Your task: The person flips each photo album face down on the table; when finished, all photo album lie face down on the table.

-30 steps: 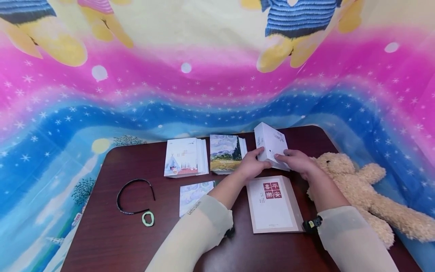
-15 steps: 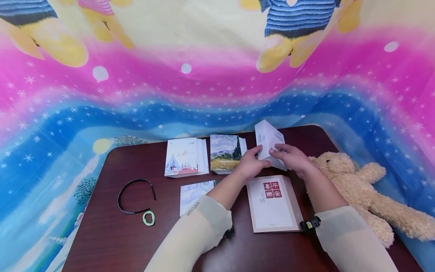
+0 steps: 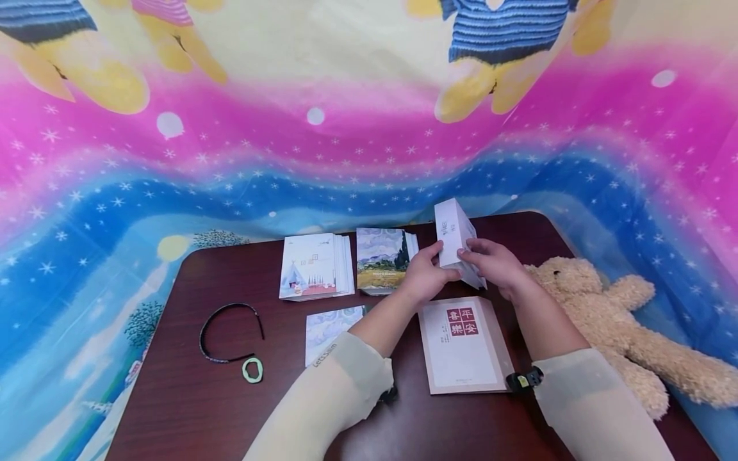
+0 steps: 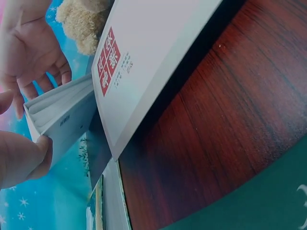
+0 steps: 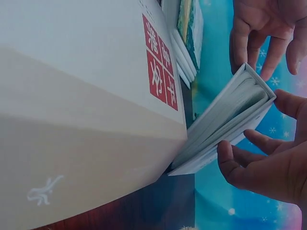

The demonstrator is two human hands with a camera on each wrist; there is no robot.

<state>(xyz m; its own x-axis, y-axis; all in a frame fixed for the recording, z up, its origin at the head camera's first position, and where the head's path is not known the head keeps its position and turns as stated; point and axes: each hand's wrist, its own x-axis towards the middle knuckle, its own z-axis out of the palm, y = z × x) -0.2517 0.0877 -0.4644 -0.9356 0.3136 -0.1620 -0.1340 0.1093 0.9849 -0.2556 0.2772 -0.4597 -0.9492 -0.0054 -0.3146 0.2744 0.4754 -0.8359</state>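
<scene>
Reaches past a cream album (image 3: pixel 462 358) lying flat, nearest, on the dark red table (image 3: pixel 173 378); grips a tilted white photo album (image 3: pixel 450 224) just beyond it with bent fingers of left hand (image 3: pixel 423 276) and right hand (image 3: pixel 497 264); has a landscape-covered photo album (image 3: pixel 377 256) just to its left and a snowflake-patterned curtain (image 3: pixel 323 186) behind.

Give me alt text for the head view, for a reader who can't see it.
A person's left hand and right hand hold a white book over a dark table, beyond a book with red characters. More books, a headband and a green ring are at left, a teddy bear at right.
</scene>
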